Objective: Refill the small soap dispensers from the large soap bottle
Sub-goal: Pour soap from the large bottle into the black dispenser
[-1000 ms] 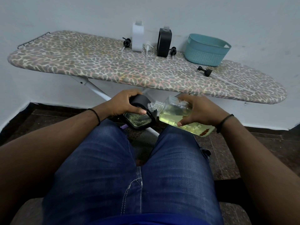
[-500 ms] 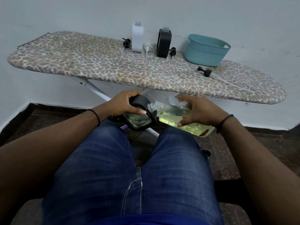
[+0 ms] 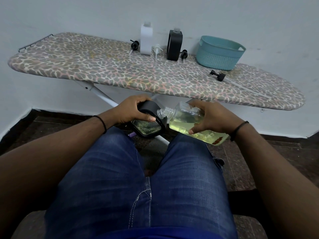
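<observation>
Held over the lap: black soap dispenser (image 3: 150, 124) gripped by left hand (image 3: 133, 111), big clear soap bottle (image 3: 188, 121) gripped by right hand (image 3: 206, 118). Tipped neck to neck. Probably heavy, slippery; best held round the middle

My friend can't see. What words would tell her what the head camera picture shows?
A seated person's right hand tips a clear bottle of yellow soap toward a black dispenser gripped in the left hand, above their jeans. Behind, an ironing board holds two more dispensers, loose pumps and a teal basket.
</observation>
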